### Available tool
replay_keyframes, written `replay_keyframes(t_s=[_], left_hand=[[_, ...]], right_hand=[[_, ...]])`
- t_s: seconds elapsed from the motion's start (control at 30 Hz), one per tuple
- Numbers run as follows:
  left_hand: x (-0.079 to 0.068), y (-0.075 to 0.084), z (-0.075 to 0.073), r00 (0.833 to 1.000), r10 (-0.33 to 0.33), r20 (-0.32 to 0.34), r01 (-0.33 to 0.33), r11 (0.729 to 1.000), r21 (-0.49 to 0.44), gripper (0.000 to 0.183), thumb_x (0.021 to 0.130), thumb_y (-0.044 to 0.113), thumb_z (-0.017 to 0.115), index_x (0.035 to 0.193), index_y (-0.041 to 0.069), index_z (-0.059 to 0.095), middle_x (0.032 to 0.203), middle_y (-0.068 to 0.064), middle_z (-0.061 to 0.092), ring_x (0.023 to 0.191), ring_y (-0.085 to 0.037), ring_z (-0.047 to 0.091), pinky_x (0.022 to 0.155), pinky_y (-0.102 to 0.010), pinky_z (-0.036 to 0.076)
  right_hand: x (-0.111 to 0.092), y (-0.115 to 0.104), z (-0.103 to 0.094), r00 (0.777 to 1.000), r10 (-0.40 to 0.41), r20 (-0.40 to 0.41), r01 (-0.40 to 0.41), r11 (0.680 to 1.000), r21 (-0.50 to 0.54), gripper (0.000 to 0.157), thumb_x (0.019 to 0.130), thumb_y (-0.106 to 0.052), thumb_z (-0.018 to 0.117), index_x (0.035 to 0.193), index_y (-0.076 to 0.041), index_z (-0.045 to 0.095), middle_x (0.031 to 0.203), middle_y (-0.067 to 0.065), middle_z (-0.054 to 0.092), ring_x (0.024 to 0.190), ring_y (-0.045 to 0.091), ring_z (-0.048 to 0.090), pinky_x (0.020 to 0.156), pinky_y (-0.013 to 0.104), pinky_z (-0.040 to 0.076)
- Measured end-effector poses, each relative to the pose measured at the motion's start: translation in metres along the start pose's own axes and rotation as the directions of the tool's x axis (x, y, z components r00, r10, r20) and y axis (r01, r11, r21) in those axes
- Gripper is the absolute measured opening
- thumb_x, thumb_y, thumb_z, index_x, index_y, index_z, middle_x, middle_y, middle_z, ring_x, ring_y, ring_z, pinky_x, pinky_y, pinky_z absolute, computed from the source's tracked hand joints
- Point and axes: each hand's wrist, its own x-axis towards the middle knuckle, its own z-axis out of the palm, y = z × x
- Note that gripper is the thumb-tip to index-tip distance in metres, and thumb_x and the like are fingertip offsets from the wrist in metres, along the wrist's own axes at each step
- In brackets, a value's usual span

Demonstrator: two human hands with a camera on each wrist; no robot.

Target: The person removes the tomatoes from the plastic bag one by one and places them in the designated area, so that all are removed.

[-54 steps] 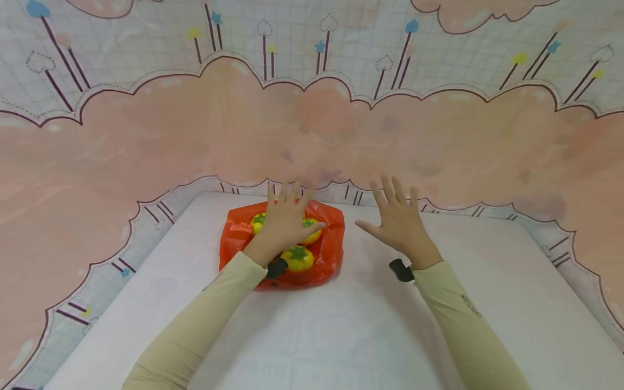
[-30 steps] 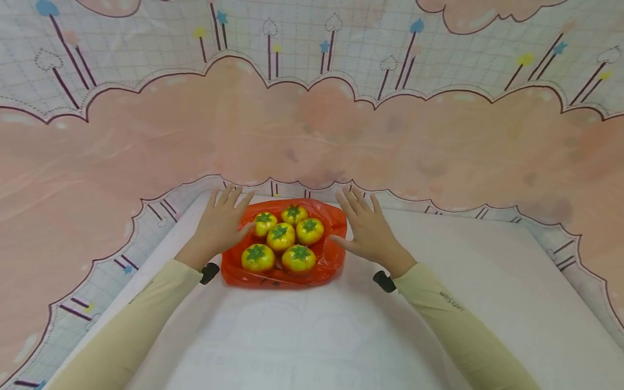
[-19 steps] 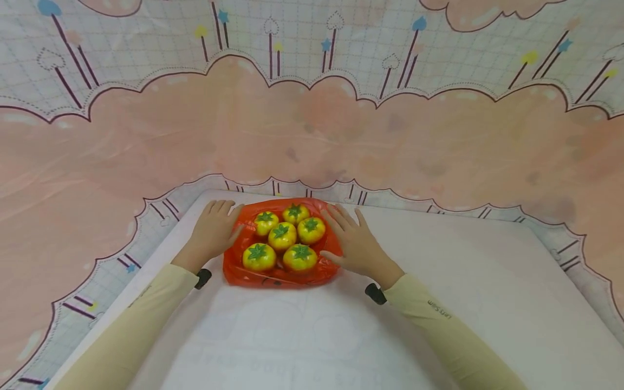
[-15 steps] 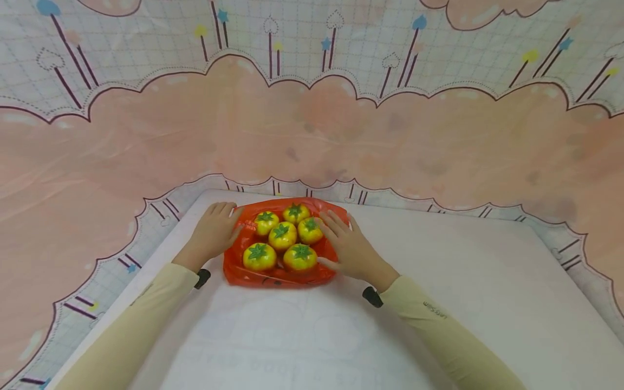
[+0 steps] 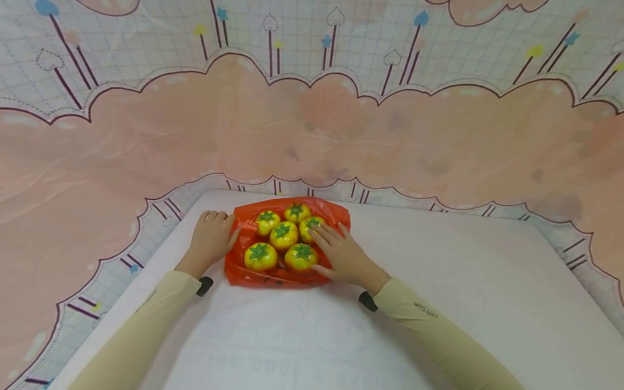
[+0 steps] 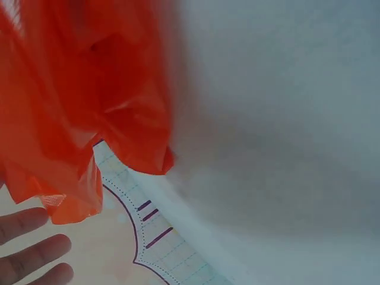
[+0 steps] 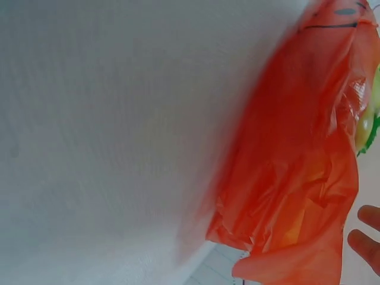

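Observation:
A red plastic bag (image 5: 239, 273) lies with its mouth spread, holding several glossy yellow fruits (image 5: 284, 236) with green star-shaped leaf tops, like tomatoes or persimmons. My left hand (image 5: 209, 238) is at the bag's left edge. In the left wrist view its fingers (image 6: 38, 252) are stretched out, one tip right at the rim of the bag (image 6: 77, 119). My right hand (image 5: 343, 254) reaches over the right side of the bag, fingertips overlapping the right-hand fruit (image 5: 307, 228). The right wrist view shows two of its fingertips (image 7: 363, 246) beyond the bag's wall (image 7: 291, 154).
The bag stands on a white-covered table (image 5: 439, 281) near its back edge. Behind rises a pink and white patterned backdrop (image 5: 312, 135), which also runs down the left and right sides. Both wrists carry small black cameras (image 5: 368, 301).
Both hands came down around the bag from above. My left hand moved off the fruits to the bag's left edge; my right hand moved left over its right side. The bag stayed in place.

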Motion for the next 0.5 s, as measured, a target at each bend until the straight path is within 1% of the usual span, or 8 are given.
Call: replay_keyframes(t_s=[0.13,0.33,0.43,0.5], left_hand=[[-0.004,0.001,0.004,0.999,-0.025,0.036,0.025,1.0,-0.019,0.043,0.093,0.032,0.054,0.114,-0.005,0.056,0.109,-0.025,0.06,0.108,-0.042,0.052,0.103,-0.056,0.036],[-0.005,0.007,0.003,0.997,-0.042,0.067,0.046,0.997,-0.064,0.047,0.093,0.036,0.052,0.115,-0.006,0.055,0.108,-0.025,0.059,0.107,-0.041,0.052,0.103,-0.056,0.037],[-0.003,0.011,0.002,0.996,-0.049,0.071,0.055,0.994,-0.092,0.053,0.092,0.038,0.054,0.12,-0.006,0.051,0.11,-0.025,0.06,0.106,-0.041,0.054,0.102,-0.055,0.038],[-0.001,0.014,0.001,0.997,-0.041,0.068,0.048,0.993,-0.111,0.057,0.091,0.039,0.054,0.125,-0.007,0.047,0.113,-0.026,0.059,0.107,-0.041,0.054,0.101,-0.056,0.038]], right_hand=[[0.0,0.0,0.003,1.0,-0.008,0.003,0.008,1.0,-0.001,0.073,0.087,-0.049,0.057,0.144,-0.01,0.035,0.145,0.011,0.044,0.137,0.029,0.038,0.114,0.057,0.022],[0.0,0.0,0.006,0.999,-0.032,-0.029,0.031,0.999,-0.019,0.072,0.087,-0.049,0.057,0.143,-0.009,0.037,0.142,0.011,0.048,0.134,0.029,0.042,0.113,0.057,0.025],[0.0,0.0,0.007,0.999,-0.037,-0.04,0.037,0.999,-0.013,0.071,0.088,-0.049,0.057,0.143,-0.008,0.037,0.141,0.012,0.048,0.133,0.029,0.043,0.112,0.057,0.026],[0.0,0.0,0.008,0.998,-0.036,-0.046,0.035,0.999,-0.013,0.071,0.088,-0.049,0.057,0.143,-0.008,0.037,0.141,0.012,0.049,0.133,0.029,0.043,0.112,0.057,0.026]])
